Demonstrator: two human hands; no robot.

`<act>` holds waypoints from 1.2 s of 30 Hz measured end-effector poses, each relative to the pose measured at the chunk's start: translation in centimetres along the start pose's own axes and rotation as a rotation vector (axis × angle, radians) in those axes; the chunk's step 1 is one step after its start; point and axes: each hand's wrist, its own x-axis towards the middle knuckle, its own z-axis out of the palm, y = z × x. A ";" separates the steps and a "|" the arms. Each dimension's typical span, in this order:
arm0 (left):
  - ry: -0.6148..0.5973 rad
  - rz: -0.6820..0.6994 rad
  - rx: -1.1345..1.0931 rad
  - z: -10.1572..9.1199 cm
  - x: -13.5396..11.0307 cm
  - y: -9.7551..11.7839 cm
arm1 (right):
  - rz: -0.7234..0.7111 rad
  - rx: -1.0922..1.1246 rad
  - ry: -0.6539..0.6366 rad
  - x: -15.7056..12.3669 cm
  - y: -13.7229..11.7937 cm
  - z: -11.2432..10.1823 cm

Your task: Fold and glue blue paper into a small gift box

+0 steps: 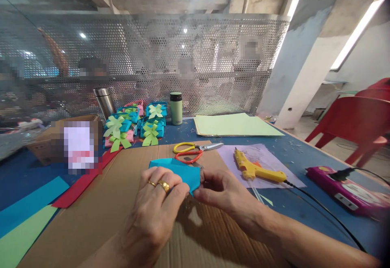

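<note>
Both hands hold a folded blue paper piece (pixel 179 170) just above a sheet of brown cardboard (pixel 100 215). My left hand (pixel 155 207), with gold rings on two fingers, pinches the paper's lower left side. My right hand (pixel 222 190) pinches its right edge, fingers curled. Just beyond the paper lie scissors (pixel 191 151) with yellow and orange handles. A yellow glue gun (pixel 256 169) rests on a pale purple sheet (pixel 262 160) to the right.
Finished blue and pink paper boxes with green bows (pixel 134 125) stand at the back, beside a steel flask (pixel 104 102) and a green bottle (pixel 176 108). Pale green sheets (pixel 234 125), a cardboard box (pixel 45 140), a purple power strip (pixel 347 190), red chairs (pixel 362 125), coloured paper strips (pixel 27 207).
</note>
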 end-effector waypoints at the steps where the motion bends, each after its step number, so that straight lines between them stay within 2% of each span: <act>1: -0.003 -0.003 -0.011 0.0 0.1 -0.1 | 0.003 0.002 0.007 0.0 0.1 0.0; 13: -0.053 -0.021 -0.039 -0.2 0.3 0.0 | -0.018 -0.084 0.048 0.3 1.0 -0.1; 21: -0.027 -0.002 -0.075 -0.1 0.2 0.2 | 0.012 -0.059 0.042 0.4 1.6 -0.1; 26: -0.003 0.026 -0.055 -0.2 0.4 0.3 | -0.046 -0.107 0.093 0.4 1.4 -0.4; 28: 0.032 0.043 -0.054 -0.4 0.6 0.2 | -0.104 -0.158 0.145 0.2 0.8 -0.5; 32: 0.118 0.061 -0.049 -1.1 0.9 0.2 | -0.316 -0.239 0.262 -0.4 -0.5 -0.9; 36: 0.139 0.000 -0.099 -1.5 1.0 0.3 | -0.642 -0.501 0.350 -1.3 -1.0 -1.3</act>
